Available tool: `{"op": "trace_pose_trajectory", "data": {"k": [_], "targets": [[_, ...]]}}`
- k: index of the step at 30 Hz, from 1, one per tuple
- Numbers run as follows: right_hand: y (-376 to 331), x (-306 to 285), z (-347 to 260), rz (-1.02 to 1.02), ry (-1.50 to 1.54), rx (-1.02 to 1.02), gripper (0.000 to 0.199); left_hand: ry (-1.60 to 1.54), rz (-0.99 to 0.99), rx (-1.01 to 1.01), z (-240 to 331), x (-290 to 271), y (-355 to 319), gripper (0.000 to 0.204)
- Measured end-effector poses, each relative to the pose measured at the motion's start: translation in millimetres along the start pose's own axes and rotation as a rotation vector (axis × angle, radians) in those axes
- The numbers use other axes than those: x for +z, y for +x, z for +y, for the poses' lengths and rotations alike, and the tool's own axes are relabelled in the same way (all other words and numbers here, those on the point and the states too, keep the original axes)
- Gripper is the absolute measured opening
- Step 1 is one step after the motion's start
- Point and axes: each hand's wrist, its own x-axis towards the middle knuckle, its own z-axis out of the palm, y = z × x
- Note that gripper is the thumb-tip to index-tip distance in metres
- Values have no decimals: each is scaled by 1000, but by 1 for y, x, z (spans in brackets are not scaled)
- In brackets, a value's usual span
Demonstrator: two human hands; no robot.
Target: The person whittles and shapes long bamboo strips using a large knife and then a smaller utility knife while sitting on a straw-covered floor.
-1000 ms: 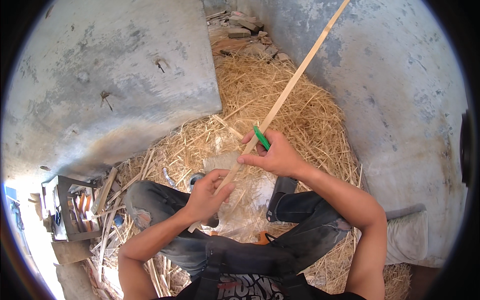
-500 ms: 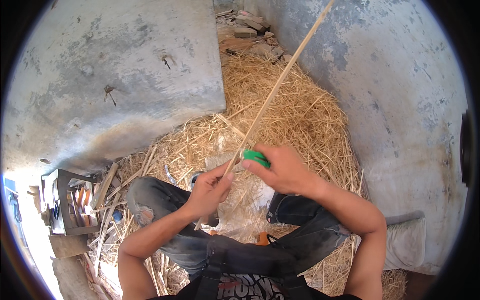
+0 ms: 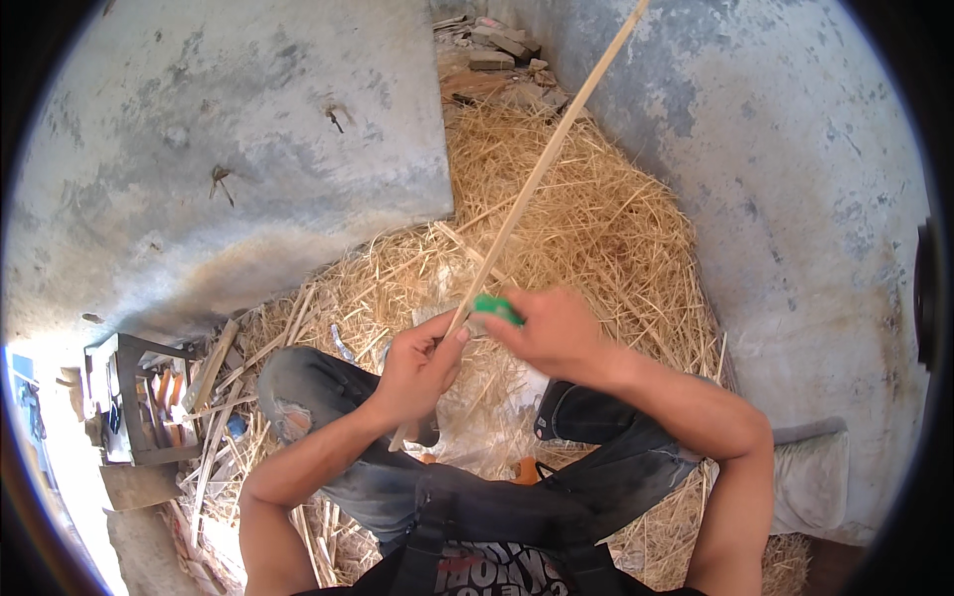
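Pale wooden strip (image 3: 534,183): slants from near the left thigh (image 3: 368,492) up to the top border of the view, cut off there. Passes in front of the straw heap (image 3: 626,233), then of the right wall (image 3: 795,199). Pinched near the lower end by the left hand (image 3: 412,370), with a narrow grip of thumb and bent fingers. Held in the right hand (image 3: 559,330) with a closed grip: a small green tool (image 3: 493,309), just beside the strip; too blurred to tell whether touching.

Hemmed in at upper left by the left wall (image 3: 248,99), with a straight edge down to the straw; hemmed in at right by the right wall. Opens between both walls into a gap with bricks (image 3: 492,60) at the far end. Roomy over the straw, ahead of the hands; tighter below, between the folded legs.

Counted: one strip in hand, one green tool, two hands, two bent legs, two pegs (image 3: 334,120) on the left wall, one dark frame (image 3: 164,456) at left, one grey bundle (image 3: 810,482) by the right wall, one larger orange piece (image 3: 525,471) between the legs. Several bricks; many loose slats (image 3: 211,462) at left, too tangled to count.
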Motion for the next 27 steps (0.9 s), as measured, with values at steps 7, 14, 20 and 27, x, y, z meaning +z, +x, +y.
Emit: {"op": "trace_pose_trajectory", "data": {"k": [7,14,20,27], "targets": [[23,-63,50,231,158,333,51,70,-47,10,2,1,-10,37],[-9,-7,-2,-95,106,-10,49,34,-57,15,4,2,-8,34],[-3,-8,-5,-7,43,-58,49,143,19,83,-9,0,-8,34],[29,-58,48,141,70,318,57,232,-37,2,-3,-8,-14,37]]}}
